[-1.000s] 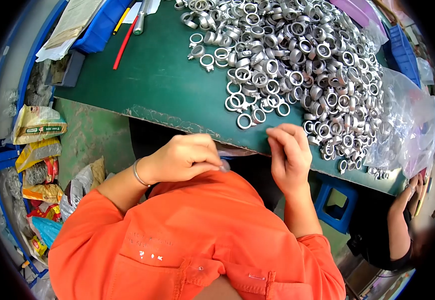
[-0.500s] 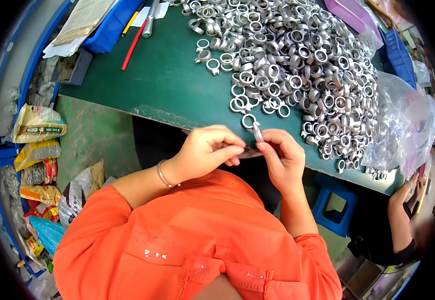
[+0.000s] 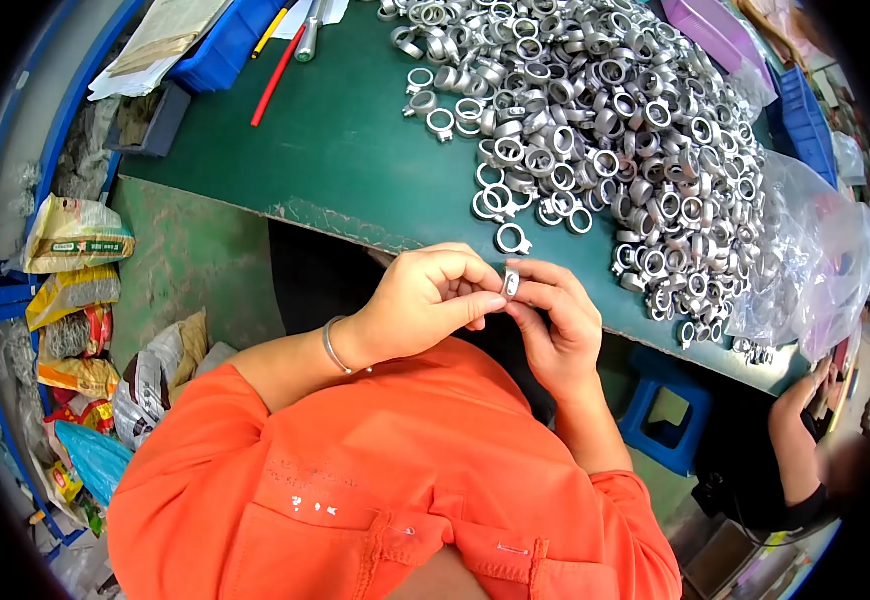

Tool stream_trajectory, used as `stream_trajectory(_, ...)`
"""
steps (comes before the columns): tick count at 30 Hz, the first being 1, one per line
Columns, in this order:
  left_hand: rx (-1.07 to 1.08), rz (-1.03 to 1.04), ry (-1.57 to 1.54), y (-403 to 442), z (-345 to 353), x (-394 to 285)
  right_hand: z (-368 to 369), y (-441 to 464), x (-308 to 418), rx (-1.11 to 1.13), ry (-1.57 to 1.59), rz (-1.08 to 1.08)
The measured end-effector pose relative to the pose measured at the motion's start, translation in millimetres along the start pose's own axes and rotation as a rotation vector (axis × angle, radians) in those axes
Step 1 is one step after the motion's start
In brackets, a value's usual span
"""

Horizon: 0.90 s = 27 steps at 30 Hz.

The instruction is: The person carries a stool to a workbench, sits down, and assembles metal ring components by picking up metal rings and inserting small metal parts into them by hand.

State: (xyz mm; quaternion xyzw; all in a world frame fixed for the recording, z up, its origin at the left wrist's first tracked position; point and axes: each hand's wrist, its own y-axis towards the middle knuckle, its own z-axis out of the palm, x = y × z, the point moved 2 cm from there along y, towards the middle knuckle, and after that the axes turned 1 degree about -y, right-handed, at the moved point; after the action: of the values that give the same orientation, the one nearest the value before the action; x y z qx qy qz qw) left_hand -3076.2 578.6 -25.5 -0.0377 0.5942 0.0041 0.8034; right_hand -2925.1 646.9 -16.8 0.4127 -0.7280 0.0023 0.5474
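Observation:
Between the fingertips of both hands, at the table's near edge, is a small silver metal ring clamp (image 3: 511, 282), held on edge. My left hand (image 3: 417, 300) pinches it from the left with thumb and fingers, a bracelet around the wrist. From the other side, the thumb and fingers of my right hand (image 3: 561, 325) grip it. Just beyond the fingers a loose ring clamp (image 3: 512, 238) lies flat on the green table (image 3: 355, 150). A large heap of similar ring clamps (image 3: 595, 130) spreads behind it; its nearest pieces lie a short way from my right hand.
A red pen (image 3: 271, 88), a screwdriver-like tool (image 3: 309, 32) and a blue bin (image 3: 217, 50) are at the upper left. Clear plastic bags (image 3: 805, 260) lie right of the heap. A blue stool (image 3: 667, 410) stands below the edge. Another person's arm (image 3: 793, 440) shows at right.
My left hand has moved right and closed on the ring clamp, which only my right hand held before. The clamp has been turned and now sits between both hands. The view has shifted slightly.

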Motion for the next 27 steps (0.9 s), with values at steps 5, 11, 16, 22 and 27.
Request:
stream_trajectory(5, 0.024, 0.114, 0.248, -0.6, -2.8, -3.7, -2.4, -4.0, -3.3, -0.012, 0.106, 0.206)
stream_trajectory(11, 0.005, 0.3, 0.478, -0.8, 3.5, -13.6, 2.9, -1.9, -6.0, 0.019, 0.417, 0.224)
stream_trajectory(16, -0.053, -0.204, -0.299, 0.5, 0.1, -8.4, 11.1, -3.7, 0.5, -0.208, 0.194, -0.014)
stream_trajectory(22, -0.072, -0.333, -0.294, 2.0, -13.4, -9.5, 1.1, 14.3, -0.1, -0.109, -0.206, -0.057)
stream_trajectory(27, -0.14, -0.287, -0.252, 2.5, -20.7, -16.3, 6.7, 29.3, -7.1, 0.027, -0.595, -0.005)
